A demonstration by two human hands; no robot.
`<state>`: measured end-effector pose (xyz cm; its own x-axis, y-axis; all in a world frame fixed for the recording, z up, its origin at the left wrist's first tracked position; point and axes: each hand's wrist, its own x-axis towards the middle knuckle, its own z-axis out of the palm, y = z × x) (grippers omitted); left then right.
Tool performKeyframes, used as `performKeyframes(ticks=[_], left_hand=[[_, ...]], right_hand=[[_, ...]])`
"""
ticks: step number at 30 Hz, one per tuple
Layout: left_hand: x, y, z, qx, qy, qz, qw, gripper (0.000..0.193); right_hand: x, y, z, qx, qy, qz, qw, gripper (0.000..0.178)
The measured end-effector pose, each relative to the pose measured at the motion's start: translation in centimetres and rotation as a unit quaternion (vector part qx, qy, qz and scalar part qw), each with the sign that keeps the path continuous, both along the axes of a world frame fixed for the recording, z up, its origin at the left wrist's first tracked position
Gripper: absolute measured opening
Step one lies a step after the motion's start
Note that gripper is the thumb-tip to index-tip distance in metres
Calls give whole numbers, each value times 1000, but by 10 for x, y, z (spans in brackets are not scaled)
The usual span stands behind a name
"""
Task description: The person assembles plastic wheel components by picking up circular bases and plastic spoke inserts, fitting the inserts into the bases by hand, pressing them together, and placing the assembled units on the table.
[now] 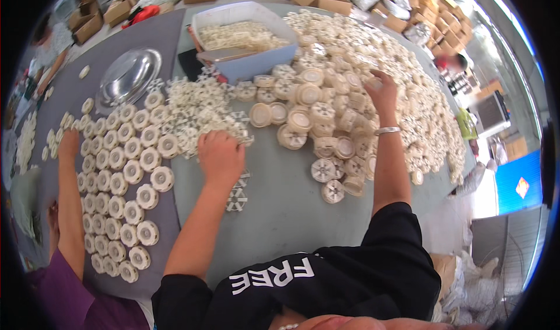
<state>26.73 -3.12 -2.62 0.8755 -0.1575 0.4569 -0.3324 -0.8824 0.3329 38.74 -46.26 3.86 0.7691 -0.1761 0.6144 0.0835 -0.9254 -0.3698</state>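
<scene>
My left hand (221,158) is closed, fingers curled down at the near edge of a heap of small white star-shaped plastic pieces (198,105). What its fingers hold is hidden. A few more of these pieces (237,197) lie in a short row beside that wrist. Farther right, my right hand (384,95), with a bracelet on the wrist, reaches over the big pile of round cream plastic parts (344,108). Its fingers are bent around a pale round part (373,83), only partly visible. Some parts in the pile show spoked insides, others flat faces.
A pale blue bin (256,67) of small cream pieces stands at the back, near a shiny metal bowl (129,76). Rows of round white parts (125,184) cover the grey cloth at left, where a co-worker's hand (68,143) reaches in. Cardboard boxes (318,0) lie beyond the table.
</scene>
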Motion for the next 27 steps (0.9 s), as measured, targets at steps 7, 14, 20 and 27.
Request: performKeyframes(ticks=[7,14,20,27], left_hand=[[-25,10,-4,-27,41,-23,999,17],[-88,11,3,-82,82,-23,993,71],[-123,27,-11,-54,168,44,983,100],[-107,-1,-39,-88,175,18,980,85]], right_hand=[[9,-25,41,-299,-179,-134,928,38],[11,-13,-17,2,214,-91,973,38],[9,-3,-19,-102,69,-36,992,26],[13,-48,-29,-67,202,-21,977,38]])
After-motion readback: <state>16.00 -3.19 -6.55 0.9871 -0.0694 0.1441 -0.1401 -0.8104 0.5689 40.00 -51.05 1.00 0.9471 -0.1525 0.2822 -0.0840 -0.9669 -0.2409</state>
